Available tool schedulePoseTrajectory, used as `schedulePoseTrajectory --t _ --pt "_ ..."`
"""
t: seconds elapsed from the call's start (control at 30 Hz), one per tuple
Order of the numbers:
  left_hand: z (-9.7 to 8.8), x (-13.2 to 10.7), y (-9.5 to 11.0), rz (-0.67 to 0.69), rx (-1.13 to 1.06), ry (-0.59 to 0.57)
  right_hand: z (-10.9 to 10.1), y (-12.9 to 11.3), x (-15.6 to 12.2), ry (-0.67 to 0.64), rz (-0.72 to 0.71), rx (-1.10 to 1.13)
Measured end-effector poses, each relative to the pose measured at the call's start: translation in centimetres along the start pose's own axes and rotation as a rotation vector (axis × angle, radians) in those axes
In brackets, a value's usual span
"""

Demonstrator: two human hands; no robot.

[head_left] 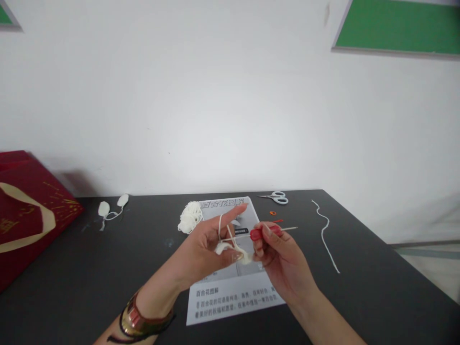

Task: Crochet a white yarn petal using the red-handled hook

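My left hand (206, 244) pinched the yarn (230, 241), looped over its forefinger, above the tabletop (108, 268). My right hand (278, 258) was closed on the hook (266, 232). I judged the yarn light and limp, the hook stiff and best held at its red grip.

Scissors (276, 197) and red bag (21, 211) rest on table (108, 268).

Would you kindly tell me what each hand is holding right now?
Left hand: closed, pinching white yarn.
Right hand: closed on red-handled crochet hook.
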State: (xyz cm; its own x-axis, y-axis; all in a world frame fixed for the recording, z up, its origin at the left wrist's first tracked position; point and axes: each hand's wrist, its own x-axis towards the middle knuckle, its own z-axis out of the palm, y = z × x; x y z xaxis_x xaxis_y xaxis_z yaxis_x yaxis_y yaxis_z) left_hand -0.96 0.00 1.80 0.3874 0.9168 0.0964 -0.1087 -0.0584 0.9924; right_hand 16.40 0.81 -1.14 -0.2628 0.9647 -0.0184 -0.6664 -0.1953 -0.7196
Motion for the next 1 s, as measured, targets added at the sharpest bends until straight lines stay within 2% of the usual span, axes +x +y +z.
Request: schedulePoseTrajectory --t 0.17,0.27,0.7,1.0 --pt "0.5 0.3 -0.5 -0.056 0.002 0.057 0.0 0.9 -0.2 0.030 -0.244 -0.211" --pt "0.7 0.4 -0.6 -0.046 -0.047 0.105 0.0 1.3 -0.3 0.096 -0.298 -0.288" --pt "2.4 0.9 -1.4 -0.045 -0.163 0.304 0.2 1.6 0.4 0.093 -0.166 -0.234" --pt "0.9 0.8 -0.5 -0.109 -0.140 0.185 0.1 1.4 0.5 0.066 -0.167 -0.230"
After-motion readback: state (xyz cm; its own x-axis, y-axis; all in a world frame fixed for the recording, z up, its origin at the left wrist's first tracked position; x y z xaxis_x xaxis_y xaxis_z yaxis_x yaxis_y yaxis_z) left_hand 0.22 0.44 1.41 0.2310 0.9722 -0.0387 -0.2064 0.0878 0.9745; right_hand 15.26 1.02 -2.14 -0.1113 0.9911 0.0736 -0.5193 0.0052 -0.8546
